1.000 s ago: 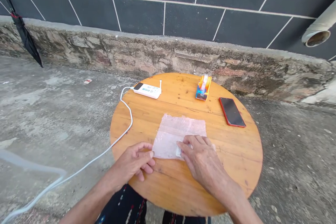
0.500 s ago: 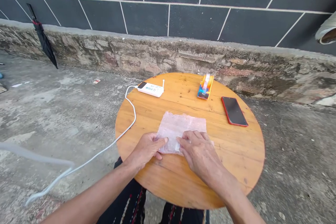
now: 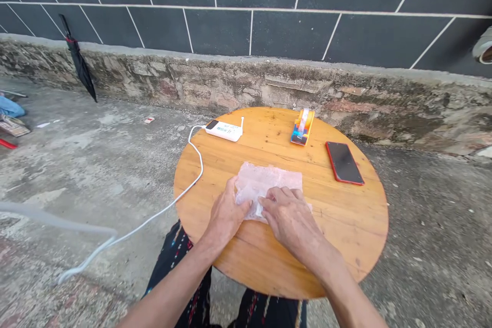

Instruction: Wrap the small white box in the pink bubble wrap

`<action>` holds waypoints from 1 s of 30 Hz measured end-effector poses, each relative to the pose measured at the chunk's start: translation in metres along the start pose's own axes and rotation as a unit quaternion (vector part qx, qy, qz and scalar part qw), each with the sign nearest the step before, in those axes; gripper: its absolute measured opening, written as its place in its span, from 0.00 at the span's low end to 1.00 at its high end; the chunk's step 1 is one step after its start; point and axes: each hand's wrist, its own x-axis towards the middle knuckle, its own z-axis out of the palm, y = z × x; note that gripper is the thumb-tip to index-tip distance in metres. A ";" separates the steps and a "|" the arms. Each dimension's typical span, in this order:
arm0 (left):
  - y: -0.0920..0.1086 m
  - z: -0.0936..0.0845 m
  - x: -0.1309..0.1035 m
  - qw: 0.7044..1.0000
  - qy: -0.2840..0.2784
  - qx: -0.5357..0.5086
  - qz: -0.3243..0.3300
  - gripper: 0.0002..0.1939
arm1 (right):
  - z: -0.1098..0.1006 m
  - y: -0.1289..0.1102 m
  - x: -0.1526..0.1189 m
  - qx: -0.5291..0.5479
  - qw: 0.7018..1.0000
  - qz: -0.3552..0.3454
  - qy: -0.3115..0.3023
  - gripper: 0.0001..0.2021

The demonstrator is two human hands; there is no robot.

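A pinkish, translucent sheet of bubble wrap (image 3: 269, 177) lies folded on the round wooden table, close to its front edge. My left hand (image 3: 227, 212) grips the sheet's left side, its thumb on top and its fingers along the edge. Curled over the lower right part of the wrap is my right hand (image 3: 286, 212), with thumb and fingertips pressed into it. Both thumbs point toward each other across a small whitish crumpled patch. Whether anything lies inside the wrap is hidden.
On the round table (image 3: 269, 261) stand an orange and blue tape dispenser (image 3: 302, 128), a red-edged phone (image 3: 344, 163) and a white power bank-like device (image 3: 225, 130). Its white cable (image 3: 169, 206) hangs off the left side. A black umbrella (image 3: 80, 64) leans on the wall.
My left hand has slid up along the wrap's left edge, its fingers now reaching farther forward. The right hand stays nearly in place. The view has shifted slightly left.
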 end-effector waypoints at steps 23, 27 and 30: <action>0.000 -0.011 -0.014 0.975 -0.083 -0.163 -0.128 0.15 | -0.001 0.001 -0.001 0.008 1.000 -0.013 -0.012 0.07; 0.000 -0.004 -0.011 0.975 -0.072 -0.177 -0.116 0.10 | -0.001 0.002 0.000 0.008 1.000 -0.014 -0.016 0.07; 0.001 0.005 -0.012 0.975 -0.049 -0.194 -0.100 0.10 | 0.000 0.004 0.000 0.010 1.000 -0.017 -0.014 0.08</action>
